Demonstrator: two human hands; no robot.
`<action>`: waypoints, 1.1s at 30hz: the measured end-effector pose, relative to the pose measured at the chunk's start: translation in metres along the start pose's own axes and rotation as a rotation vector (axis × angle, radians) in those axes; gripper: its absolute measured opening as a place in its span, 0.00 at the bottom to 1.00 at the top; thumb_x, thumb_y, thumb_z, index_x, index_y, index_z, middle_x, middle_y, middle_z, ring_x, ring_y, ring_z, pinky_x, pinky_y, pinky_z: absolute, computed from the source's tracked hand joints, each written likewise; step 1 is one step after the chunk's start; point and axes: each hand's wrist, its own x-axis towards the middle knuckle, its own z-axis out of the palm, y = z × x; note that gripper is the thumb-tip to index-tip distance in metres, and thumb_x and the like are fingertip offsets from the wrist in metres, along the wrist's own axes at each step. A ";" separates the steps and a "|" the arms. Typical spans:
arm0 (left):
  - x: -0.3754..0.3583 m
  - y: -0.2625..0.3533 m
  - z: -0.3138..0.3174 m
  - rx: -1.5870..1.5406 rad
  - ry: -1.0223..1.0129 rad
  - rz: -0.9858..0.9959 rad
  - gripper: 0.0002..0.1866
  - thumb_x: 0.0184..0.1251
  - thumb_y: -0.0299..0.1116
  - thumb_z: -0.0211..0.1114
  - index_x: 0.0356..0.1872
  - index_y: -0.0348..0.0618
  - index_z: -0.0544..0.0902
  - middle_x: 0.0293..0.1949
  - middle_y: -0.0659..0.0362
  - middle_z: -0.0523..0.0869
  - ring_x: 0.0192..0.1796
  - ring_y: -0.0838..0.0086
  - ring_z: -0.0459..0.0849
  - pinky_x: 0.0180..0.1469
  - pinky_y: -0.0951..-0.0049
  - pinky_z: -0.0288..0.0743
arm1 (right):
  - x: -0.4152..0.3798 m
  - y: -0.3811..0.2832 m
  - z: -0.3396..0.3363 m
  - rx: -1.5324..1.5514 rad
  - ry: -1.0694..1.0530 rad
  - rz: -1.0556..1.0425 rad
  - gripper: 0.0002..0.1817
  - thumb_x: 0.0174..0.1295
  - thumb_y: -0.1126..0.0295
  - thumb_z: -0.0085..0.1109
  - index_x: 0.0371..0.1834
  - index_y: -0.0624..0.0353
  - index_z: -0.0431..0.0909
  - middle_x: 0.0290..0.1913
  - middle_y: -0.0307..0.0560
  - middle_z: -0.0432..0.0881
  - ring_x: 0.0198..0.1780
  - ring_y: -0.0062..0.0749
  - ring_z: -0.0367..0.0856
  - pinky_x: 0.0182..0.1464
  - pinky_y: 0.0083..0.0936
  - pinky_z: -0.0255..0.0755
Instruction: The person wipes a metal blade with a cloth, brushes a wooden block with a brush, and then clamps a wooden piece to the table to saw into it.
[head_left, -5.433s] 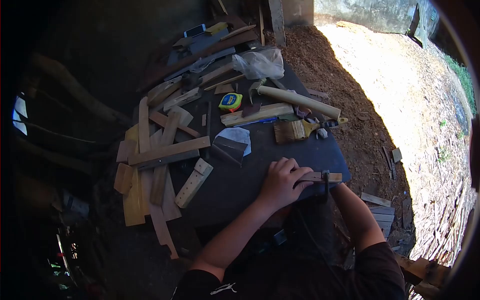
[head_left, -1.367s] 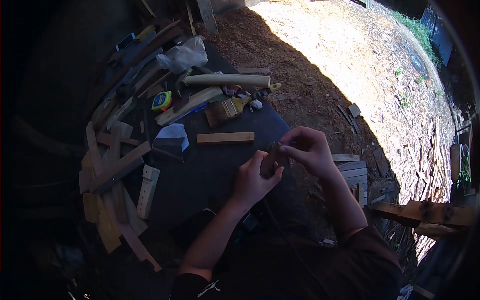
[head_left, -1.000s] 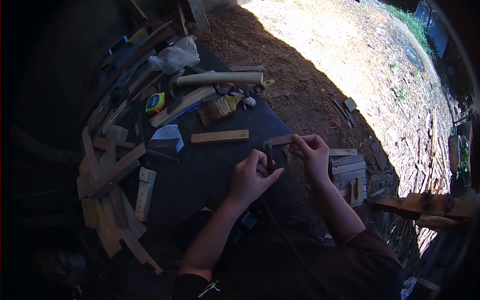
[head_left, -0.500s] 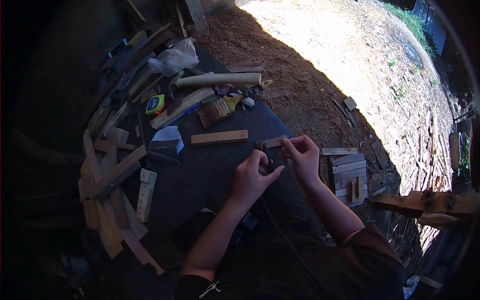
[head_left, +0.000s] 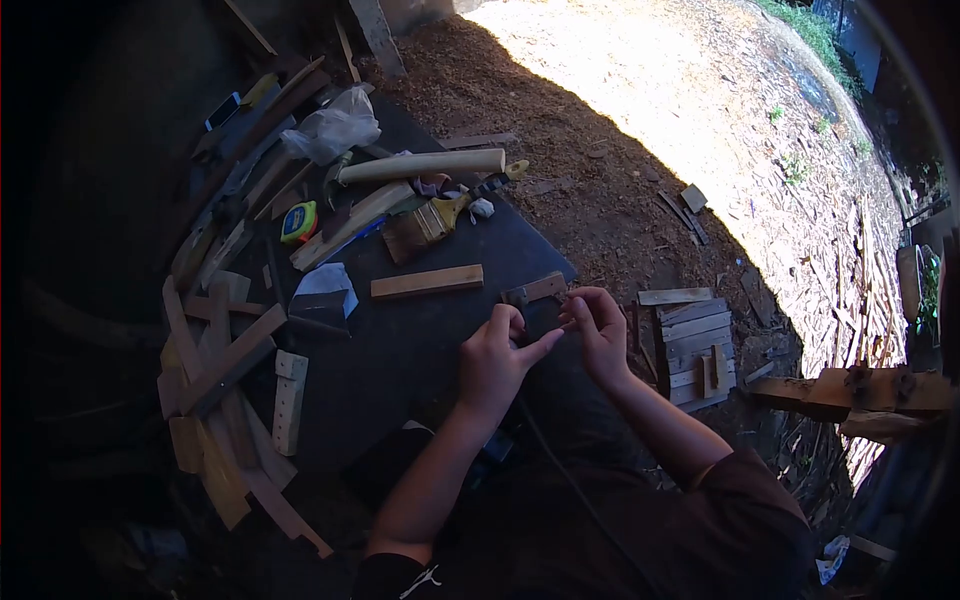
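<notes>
A short wooden strip lies near the right corner of the dark tabletop, with a small dark part at its left end. My left hand is closed beside that dark part, index finger bent and thumb stretched right; what it grips is mostly hidden. Just below the strip's right end, my right hand is in a pinch, its fingertips close to my left thumb tip. Anything between those fingertips is too small to make out. A longer wooden bar rests to the left of the strip.
On the table are a paintbrush, a hammer, a tape measure, a plastic bag and a drilled wooden block. Scrap wood is piled left. A dark cord crosses my lap. Slatted wood lies right.
My right fingertips have come off the strip's right end and moved slightly down toward my left thumb. The view has shifted a little, so the table things appear farther left.
</notes>
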 end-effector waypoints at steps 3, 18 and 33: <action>0.001 0.001 0.003 -0.075 0.000 -0.090 0.25 0.59 0.42 0.85 0.40 0.41 0.75 0.26 0.58 0.89 0.27 0.79 0.90 0.27 0.76 0.82 | -0.005 0.014 0.005 -0.039 -0.052 -0.060 0.13 0.79 0.67 0.57 0.60 0.61 0.75 0.51 0.45 0.84 0.54 0.28 0.86 0.53 0.28 0.83; 0.023 0.023 -0.016 -0.108 -0.174 -0.276 0.31 0.67 0.47 0.76 0.64 0.37 0.81 0.26 0.49 0.90 0.28 0.62 0.93 0.30 0.65 0.86 | 0.006 0.100 0.017 0.628 -0.231 0.735 0.14 0.81 0.61 0.49 0.59 0.56 0.76 0.53 0.46 0.80 0.51 0.32 0.84 0.57 0.32 0.79; 0.050 0.000 -0.056 0.175 -0.340 0.208 0.19 0.66 0.31 0.71 0.58 0.42 0.87 0.52 0.56 0.79 0.50 0.58 0.87 0.52 0.59 0.84 | -0.004 0.063 0.023 0.501 -0.276 0.788 0.18 0.85 0.54 0.45 0.49 0.54 0.80 0.31 0.37 0.80 0.21 0.23 0.75 0.23 0.20 0.67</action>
